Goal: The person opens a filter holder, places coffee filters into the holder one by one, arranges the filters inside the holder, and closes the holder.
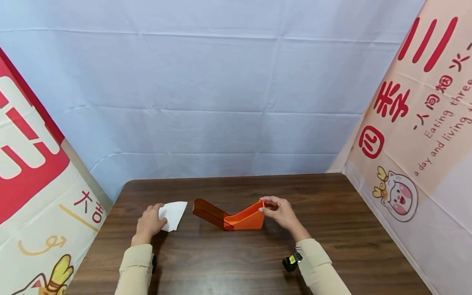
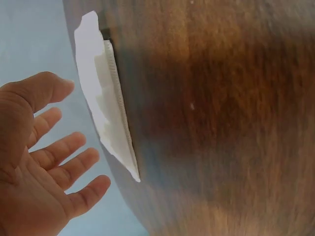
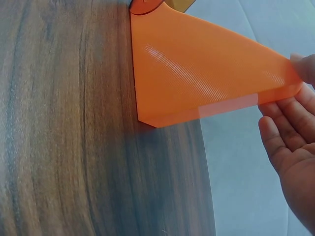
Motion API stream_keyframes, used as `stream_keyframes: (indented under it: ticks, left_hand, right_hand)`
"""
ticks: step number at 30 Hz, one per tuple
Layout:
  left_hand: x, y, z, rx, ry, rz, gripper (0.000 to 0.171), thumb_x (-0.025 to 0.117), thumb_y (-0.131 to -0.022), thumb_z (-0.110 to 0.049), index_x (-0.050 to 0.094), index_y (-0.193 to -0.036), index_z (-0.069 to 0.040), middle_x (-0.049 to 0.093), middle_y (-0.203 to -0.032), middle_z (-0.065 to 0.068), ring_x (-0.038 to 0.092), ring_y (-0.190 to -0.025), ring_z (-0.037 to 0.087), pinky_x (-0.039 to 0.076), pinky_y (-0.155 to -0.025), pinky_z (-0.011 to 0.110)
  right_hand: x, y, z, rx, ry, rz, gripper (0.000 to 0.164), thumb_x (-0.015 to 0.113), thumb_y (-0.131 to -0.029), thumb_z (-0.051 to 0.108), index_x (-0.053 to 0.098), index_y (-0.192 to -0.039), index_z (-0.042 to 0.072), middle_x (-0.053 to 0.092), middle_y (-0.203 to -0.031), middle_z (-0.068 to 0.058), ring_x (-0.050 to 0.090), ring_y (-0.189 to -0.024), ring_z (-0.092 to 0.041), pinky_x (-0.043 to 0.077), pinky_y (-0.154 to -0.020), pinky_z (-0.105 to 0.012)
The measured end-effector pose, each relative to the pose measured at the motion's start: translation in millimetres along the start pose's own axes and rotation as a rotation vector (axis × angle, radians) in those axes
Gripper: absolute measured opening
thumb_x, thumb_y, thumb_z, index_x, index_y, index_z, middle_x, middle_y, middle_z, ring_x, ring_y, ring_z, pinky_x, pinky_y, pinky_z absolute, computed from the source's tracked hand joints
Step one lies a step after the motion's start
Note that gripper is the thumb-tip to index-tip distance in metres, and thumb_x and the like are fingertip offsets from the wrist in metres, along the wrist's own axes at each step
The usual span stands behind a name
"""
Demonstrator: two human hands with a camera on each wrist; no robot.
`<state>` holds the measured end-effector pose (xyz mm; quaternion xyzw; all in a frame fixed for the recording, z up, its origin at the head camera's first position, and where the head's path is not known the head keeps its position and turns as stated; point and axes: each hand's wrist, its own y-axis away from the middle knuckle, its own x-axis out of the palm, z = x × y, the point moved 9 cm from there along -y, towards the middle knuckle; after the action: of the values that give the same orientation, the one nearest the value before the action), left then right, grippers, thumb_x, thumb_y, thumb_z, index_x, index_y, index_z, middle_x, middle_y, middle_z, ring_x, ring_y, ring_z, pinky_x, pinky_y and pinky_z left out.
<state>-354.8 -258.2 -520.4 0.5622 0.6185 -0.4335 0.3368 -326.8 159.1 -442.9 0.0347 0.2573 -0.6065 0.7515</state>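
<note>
Seen from above, two arms in cream sleeves reach forward over a dark wooden table. On the left, the left hand lies low on the tabletop with its fingertips at the near edge of a small stack of white napkins. In the left wrist view this hand is spread, palm showing, fingers straight and apart, holding nothing, and the napkins lie flat on the wood just beyond the fingertips. Whether the fingers actually touch the paper cannot be told from that view.

To the right of the napkins stands an orange plastic napkin holder, a translucent V-shaped stand with one arm sloping up to the left and the other up to the right. Its bottom fold rests on the table. Nothing is seen inside it.

The right hand is raised at the holder's upper right corner, thumb and fingers pinching that edge. The right wrist view shows the holder's flat orange panel with the fingers lying along its far corner, the thumb tip just visible on the other face.

Printed banners stand at both sides and a pale blue cloth hangs behind the table.
</note>
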Motion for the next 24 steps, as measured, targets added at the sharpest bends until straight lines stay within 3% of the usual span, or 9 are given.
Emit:
stream_keyframes:
  ticks: [8, 16, 24]
  left_hand:
    - [5.9, -6.8, 3.8, -0.036, 0.001, 0.026, 0.051, 0.062, -0.076, -0.011, 0.052, -0.123, 0.003, 0.05, -0.116, 0.03, 0.052, -0.098, 0.047, 0.043, -0.071, 0.06]
    - [20.5, -7.5, 9.6, -0.067, 0.002, 0.142, 0.06, 0.064, -0.076, -0.012, 0.046, -0.13, 0.007, 0.049, -0.119, 0.034, 0.051, -0.102, 0.047, 0.044, -0.073, 0.057]
    - [19.9, -5.0, 11.5, -0.085, -0.003, 0.049, 0.057, 0.072, -0.074, -0.013, 0.051, -0.125, 0.003, 0.052, -0.112, 0.032, 0.053, -0.092, 0.049, 0.045, -0.065, 0.058]
  right_hand:
    - [0, 0, -1, 0.009, -0.009, 0.001, 0.034, 0.071, -0.081, 0.004, 0.062, -0.112, -0.009, 0.065, -0.103, -0.021, 0.061, -0.092, -0.032, 0.05, -0.076, -0.03]
    - [1, 1, -4, 0.024, -0.037, -0.006, 0.034, 0.07, -0.081, 0.002, 0.061, -0.111, -0.009, 0.064, -0.103, -0.021, 0.062, -0.09, -0.029, 0.049, -0.074, -0.025]
    - [1, 0, -3, 0.026, -0.047, -0.012, 0.035, 0.071, -0.081, 0.002, 0.061, -0.112, -0.009, 0.064, -0.103, -0.021, 0.062, -0.09, -0.031, 0.05, -0.075, -0.028]
